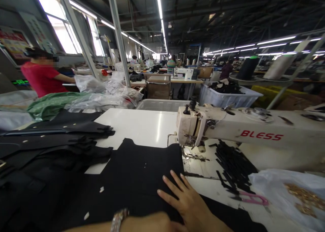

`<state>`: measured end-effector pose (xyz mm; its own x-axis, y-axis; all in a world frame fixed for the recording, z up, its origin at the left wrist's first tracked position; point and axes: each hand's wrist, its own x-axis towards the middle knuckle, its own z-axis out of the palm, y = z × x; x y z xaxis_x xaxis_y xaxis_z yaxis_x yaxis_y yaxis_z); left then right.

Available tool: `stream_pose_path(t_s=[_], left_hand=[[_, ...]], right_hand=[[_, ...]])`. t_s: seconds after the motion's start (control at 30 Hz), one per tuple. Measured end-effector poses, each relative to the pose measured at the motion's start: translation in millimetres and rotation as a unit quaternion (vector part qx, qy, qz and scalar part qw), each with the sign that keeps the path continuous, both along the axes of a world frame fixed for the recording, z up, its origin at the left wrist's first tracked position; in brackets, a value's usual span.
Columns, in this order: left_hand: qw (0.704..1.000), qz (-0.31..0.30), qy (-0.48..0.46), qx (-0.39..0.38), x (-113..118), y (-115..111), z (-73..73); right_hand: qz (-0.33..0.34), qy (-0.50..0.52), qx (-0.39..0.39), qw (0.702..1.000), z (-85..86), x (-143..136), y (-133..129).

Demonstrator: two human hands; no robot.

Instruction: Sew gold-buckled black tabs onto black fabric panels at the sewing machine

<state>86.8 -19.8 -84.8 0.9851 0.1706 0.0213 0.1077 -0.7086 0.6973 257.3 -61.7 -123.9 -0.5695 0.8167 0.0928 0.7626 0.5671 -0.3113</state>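
A large black fabric piece (142, 171) lies on the white table, its right edge beside the presser foot of the sewing machine (188, 127). My right hand (186, 200) rests flat on this fabric with spread fingers, just below the machine's needle area. At the bottom edge is my left hand (149, 222), blurred, with a bracelet or watch (119, 219) on the wrist. It lies against the lower side of my right hand; its fingers are mostly hidden. Small white scraps dot the fabric.
Black strips (233, 164), pink-handled snips (254, 198) and a plastic bag (286, 188) of small gold-coloured pieces lie right. More black fabric (50, 151) is piled left. A person in red (43, 73) works behind it. A white bin (228, 95) stands beyond the machine.
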Motion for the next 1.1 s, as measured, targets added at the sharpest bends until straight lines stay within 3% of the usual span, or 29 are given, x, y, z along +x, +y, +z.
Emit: stream_pose_path(t_s=[0.13,0.23,0.37,0.63,0.8,0.93,1.0,1.1], left_hand=[[0.989,0.044,-0.04,0.133,15,68,-1.3],[0.979,0.055,-0.031,0.192,24,90,-16.8],[0.963,0.063,-0.001,0.263,26,88,-33.1],[0.961,0.066,-0.005,0.27,32,91,-32.6],[0.962,0.068,-0.014,0.264,33,90,-33.0],[0.962,0.066,-0.003,0.266,31,87,-30.2],[0.961,0.064,-0.003,0.267,31,87,-28.2],[0.96,0.062,-0.011,0.272,32,86,-23.7]], right_hand=[[0.024,-0.012,0.037,0.999,-15.5,4,-7],[0.044,-0.039,0.039,0.998,-20.3,8,-11],[0.048,-0.024,0.006,0.999,-11.9,11,-14],[-0.002,0.012,-0.083,0.997,19.9,10,-19],[-0.004,0.03,-0.079,0.996,18.7,10,-19],[-0.008,0.055,-0.017,0.998,21.0,12,-24],[-0.069,0.081,0.043,0.993,24.1,23,-26],[-0.285,0.045,0.078,0.954,29.7,56,-22]])
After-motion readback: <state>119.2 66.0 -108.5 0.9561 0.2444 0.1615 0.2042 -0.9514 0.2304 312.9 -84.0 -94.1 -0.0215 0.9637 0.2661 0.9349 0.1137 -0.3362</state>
